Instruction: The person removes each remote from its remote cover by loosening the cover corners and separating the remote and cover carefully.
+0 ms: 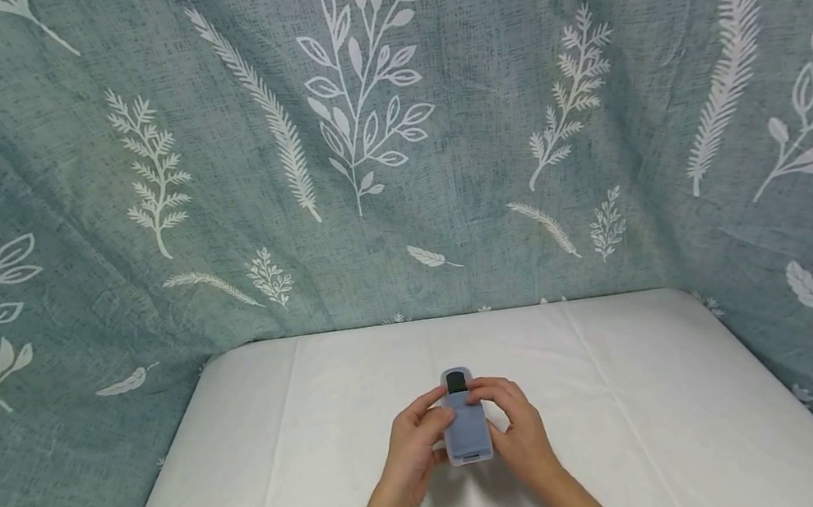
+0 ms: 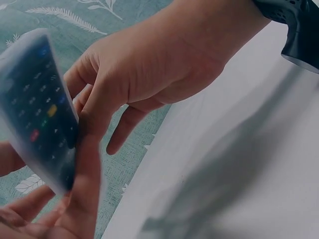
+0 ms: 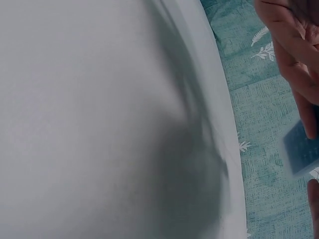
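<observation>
A remote control in a cloudy, see-through cover is held up above the white table, its plain blue-grey back toward the head camera and a dark patch near its top. My left hand grips its left edge with thumb and fingers. On the other edge, my right hand holds it too, fingers across the upper part. Rows of small buttons, some coloured, show on the remote's front in the left wrist view. Only a corner of the covered remote appears in the right wrist view.
A white cloth covers the table, where shadows of the hands fall. Behind and beside it hangs a green curtain with white leaf prints. A dark strap circles the left wrist.
</observation>
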### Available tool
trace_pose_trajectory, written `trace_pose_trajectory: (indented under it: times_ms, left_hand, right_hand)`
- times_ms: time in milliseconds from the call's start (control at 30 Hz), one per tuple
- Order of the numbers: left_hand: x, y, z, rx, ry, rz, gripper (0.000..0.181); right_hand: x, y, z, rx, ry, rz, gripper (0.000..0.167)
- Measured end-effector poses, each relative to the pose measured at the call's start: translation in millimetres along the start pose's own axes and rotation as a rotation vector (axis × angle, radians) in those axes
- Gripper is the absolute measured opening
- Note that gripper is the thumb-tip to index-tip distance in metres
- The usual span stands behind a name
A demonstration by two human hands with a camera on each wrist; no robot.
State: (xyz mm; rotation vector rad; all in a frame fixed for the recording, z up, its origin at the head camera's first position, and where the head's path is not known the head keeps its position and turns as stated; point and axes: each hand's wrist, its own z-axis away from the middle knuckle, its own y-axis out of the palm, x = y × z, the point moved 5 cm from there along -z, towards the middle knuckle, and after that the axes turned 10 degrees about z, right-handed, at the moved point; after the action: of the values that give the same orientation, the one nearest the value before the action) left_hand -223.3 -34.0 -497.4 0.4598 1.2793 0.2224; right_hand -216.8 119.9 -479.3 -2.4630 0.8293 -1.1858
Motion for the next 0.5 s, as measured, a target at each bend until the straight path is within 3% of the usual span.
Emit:
trace_pose_trajectory:
  times_ms: [267,500]
  left_hand:
    - [-2.8,1.9,0.6,-0.006,0.047,0.030,0.051]
    - [-3.4,-0.8,1.0,-0.061,0.057,0.009,0.053]
  right_hand:
    - [-5.7,-1.3,1.5,0.009,-0.016,0.006,0.046]
    - [-12.0,-5.2,1.0,0.014,-0.073,0.033,0.048]
